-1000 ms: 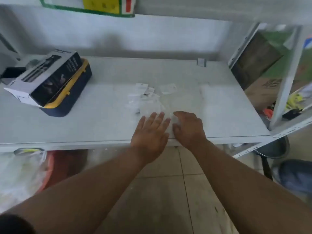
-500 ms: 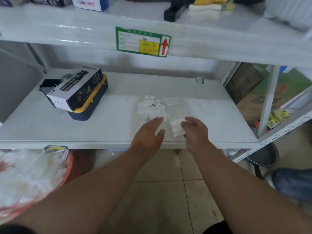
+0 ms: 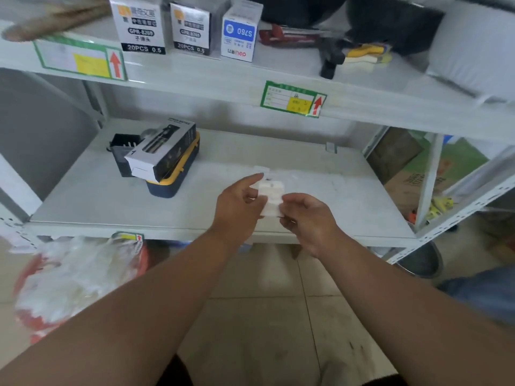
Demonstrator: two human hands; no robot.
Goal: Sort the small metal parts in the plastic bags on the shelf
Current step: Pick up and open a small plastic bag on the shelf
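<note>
Holding plastic bag [image 3: 271,198] between left hand [image 3: 237,206], right hand [image 3: 308,218]; contents unclear.

Shelf [image 3: 348,196] right half open; stacked boxes [image 3: 164,157] block left rear

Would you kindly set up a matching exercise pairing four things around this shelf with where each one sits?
Things:
1. small clear plastic bags
2. black and white cardboard box
3. white box with blue label
4. red and white plastic bag

Places:
A. upper shelf
B. below the middle shelf, at left
C. held between the left hand and right hand
D. on top of the yellow and navy case

Pairs: 1-C, 2-D, 3-A, 4-B
</note>
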